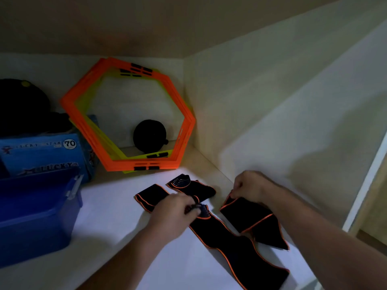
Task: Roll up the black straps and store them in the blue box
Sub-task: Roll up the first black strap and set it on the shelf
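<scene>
**Shelf inspection: black straps laid out, both hands engaged**

The carrying surface is a white shelf (117, 208) inside a pale cabinet, dimly lit. Several black fabric straps with orange edging lie toward its right side. One long strap (240, 248) runs from the middle of the shelf toward the front edge. A shorter folded strap (149, 196) lies just left of the hands, and another with a ribbed end (188, 186) sits just behind it. A wider folded strap piece (249, 216) lies near the right wall.

The left hand (173, 214) is closed around the ribbed end of the long strap, fingers curled over it. The right hand (250, 186) pinches the upper corner of the wider folded piece, fingers clenched on the orange edge. Both forearms enter from the front edge.

The blue translucent plastic box (39, 218) stands at the left edge of the shelf, its top open; what it holds cannot be made out. The straps lie well apart from it.

Behind that box stands a blue cardboard carton (41, 153), printed with "LUCKY STAR" and the number "70" in a white circle, and "LUCKY" again lower down. Dark rounded items (23, 105) rest on top of it; they cannot be identified.

At the rear of the shelf a stack of orange and yellow hexagonal plastic frames (188, 122) leans against the back wall. A black round object (149, 136) sits behind the frames, seen through their opening.
</scene>
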A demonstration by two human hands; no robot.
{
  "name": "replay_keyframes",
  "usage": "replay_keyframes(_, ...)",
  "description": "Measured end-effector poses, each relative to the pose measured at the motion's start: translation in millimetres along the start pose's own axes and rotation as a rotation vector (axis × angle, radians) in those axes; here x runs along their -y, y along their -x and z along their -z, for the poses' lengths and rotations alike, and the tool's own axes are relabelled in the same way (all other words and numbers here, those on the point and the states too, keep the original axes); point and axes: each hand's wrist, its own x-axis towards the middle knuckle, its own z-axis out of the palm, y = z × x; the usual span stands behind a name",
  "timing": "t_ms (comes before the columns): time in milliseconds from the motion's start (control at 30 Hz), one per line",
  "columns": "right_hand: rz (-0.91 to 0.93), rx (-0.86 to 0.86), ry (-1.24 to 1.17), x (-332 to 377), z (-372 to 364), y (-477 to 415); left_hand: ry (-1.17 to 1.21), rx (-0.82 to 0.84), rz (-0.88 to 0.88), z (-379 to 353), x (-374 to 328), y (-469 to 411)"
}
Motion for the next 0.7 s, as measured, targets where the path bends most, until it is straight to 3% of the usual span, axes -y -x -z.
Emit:
replay_keyframes(233, 0.181, -0.197, -0.586, 23, 75, 24, 0.667, -0.229, 0.219, 82, -37, -55)
replay_keyframes(367, 0.307, -0.236, -0.794, 48, 108, 41, 1.116, -0.322, 0.257, 116, -76, -77)
replay_keyframes(500, 0.461, -0.236, -0.919, 63, 118, 42, 1.211, -0.390, 0.227, 129, -96, -95)
replay_keyframes(700, 0.589, -0.424, -0.890, 72, 121, 48, 1.154, -0.102, 0.041, 126, -112, -88)
